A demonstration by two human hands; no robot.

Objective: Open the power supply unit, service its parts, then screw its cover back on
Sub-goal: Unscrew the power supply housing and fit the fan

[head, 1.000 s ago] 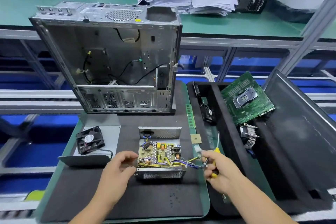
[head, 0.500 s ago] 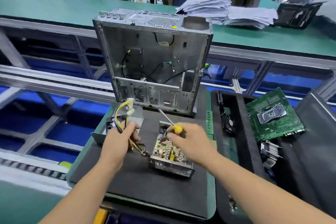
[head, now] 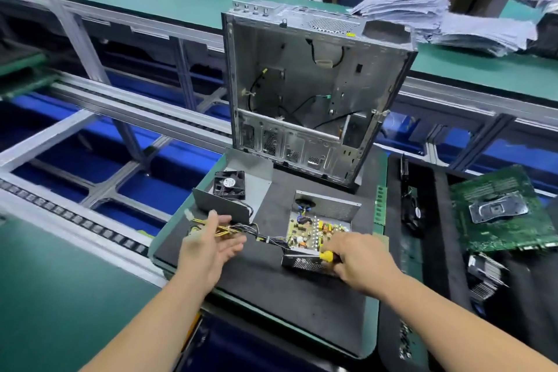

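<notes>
Power supply unit (head: 320, 232): lies open on the black mat (head: 271, 275), in front of the empty computer case (head: 311, 93); circuit board exposed, perforated front wall toward the person.
Cover (head: 235, 193): off, lying on the mat to the left of the unit, with the black fan (head: 229, 184) on it.
Cable bundle (head: 241, 231): yellow and black wires run left from the unit across the mat, up to the left hand.
Left hand (head: 208, 248): palm turned up and inward, fingers spread and relaxed at the wire ends; whether it touches them I cannot tell.
Right hand (head: 359, 263): forearm reaches in from lower right, fingers curled round the yellow-handled screwdriver (head: 327, 256) at the unit's near right corner; its tip is hidden.
Motherboard (head: 498, 211): green, in the black tray (head: 437, 251) to the right of the mat.
Table (head: 75, 296): green surface under the mat.
</notes>
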